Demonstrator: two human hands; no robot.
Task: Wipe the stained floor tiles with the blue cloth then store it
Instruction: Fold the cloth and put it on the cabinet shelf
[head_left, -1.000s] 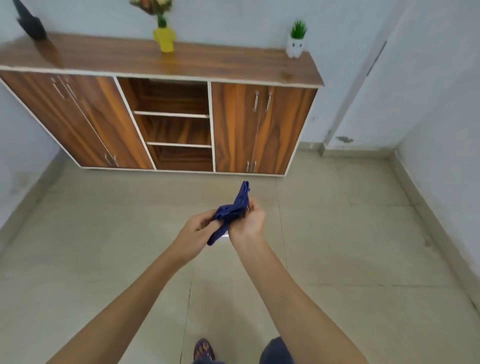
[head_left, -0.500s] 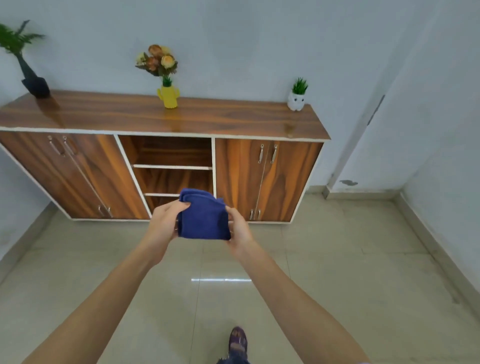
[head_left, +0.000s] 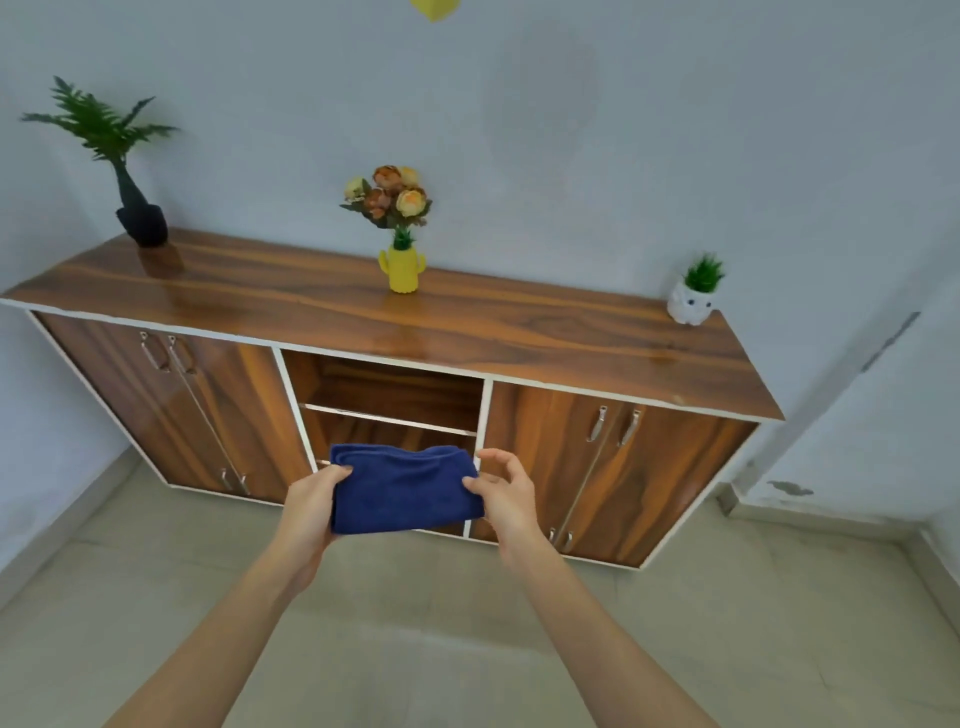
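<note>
The blue cloth (head_left: 402, 488) is folded into a flat rectangle and held up in the air between both hands. My left hand (head_left: 311, 506) grips its left edge. My right hand (head_left: 504, 491) pinches its right edge with thumb and forefinger, the other fingers spread. The cloth hangs in front of the open middle shelves (head_left: 387, 410) of a wooden cabinet (head_left: 597, 358). Beige floor tiles (head_left: 415, 613) lie below my arms; I see no stain on them from here.
The cabinet has shut double doors left (head_left: 171, 410) and right (head_left: 618, 467). On its top stand a black vase with a fern (head_left: 137, 218), a yellow vase of flowers (head_left: 402, 267) and a small white pot (head_left: 691, 304). Walls close in left and right.
The cloth went from a bunched strip to a folded rectangle held wider between my hands. My view has tilted up and moved closer to the cabinet.
</note>
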